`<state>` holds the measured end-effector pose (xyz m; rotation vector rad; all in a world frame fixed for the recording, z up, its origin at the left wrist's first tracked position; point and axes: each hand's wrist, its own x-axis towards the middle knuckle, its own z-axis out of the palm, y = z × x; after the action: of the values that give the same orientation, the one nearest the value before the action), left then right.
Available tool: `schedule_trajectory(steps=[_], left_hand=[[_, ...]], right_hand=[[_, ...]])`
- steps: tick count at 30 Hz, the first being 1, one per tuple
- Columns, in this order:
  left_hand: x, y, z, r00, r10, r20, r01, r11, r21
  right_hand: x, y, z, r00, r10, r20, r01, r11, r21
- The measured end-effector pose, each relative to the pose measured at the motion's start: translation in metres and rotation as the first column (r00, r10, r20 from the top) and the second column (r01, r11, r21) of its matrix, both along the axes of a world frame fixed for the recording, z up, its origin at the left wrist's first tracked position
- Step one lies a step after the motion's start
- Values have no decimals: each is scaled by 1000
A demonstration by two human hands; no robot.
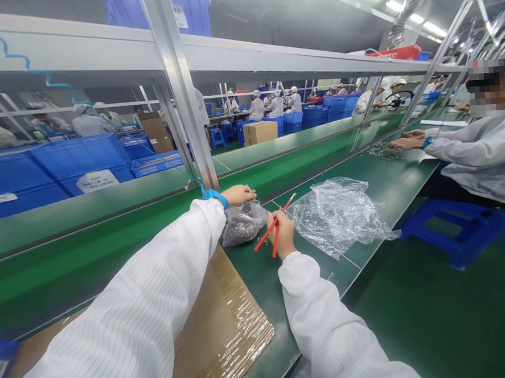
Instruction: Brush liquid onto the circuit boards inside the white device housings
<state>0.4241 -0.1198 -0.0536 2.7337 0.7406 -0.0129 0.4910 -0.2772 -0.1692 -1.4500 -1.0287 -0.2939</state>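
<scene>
My left hand, with a blue wrist strap, is closed at the top of a clear plastic bag and seems to grip its upper edge. Many small dark parts fill the bag, which rests on the green work surface; some tiny bits show by my fingertips, too small to name. Just right of it, my right hand is wrapped round a red-handled brush, its tip pointing up and away. A second red stick sticks out below the same hand. Close to my right hand lies a crumpled clear plastic sheet or bag.
A flat cardboard piece with shiny tape lies under my left arm. Ahead stands a metal post carrying a shelf. At right a co-worker's hands are over scattered small parts, near a blue stool. Blue bins stand beyond.
</scene>
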Motion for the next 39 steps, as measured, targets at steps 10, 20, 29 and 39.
schedule_trajectory(steps=[10,20,29,39], left_hand=[[-2,-1,3,1000,2,-5,-3,992,-128],[-7,-7,19,998,49,-46,-57,977,-205],[-12,-11,18,963,251,100,-161,830,-534],[-65,-25,35,914,395,94,-104,452,-886]], right_hand=[[-1,-1,2,1000,-1,-9,1,1000,0],[-1,-1,1,1000,4,-14,-4,1000,0],[-1,-1,1,1000,3,-1,-3,1000,9],[0,0,0,1000,-1,-17,1,1000,-16]])
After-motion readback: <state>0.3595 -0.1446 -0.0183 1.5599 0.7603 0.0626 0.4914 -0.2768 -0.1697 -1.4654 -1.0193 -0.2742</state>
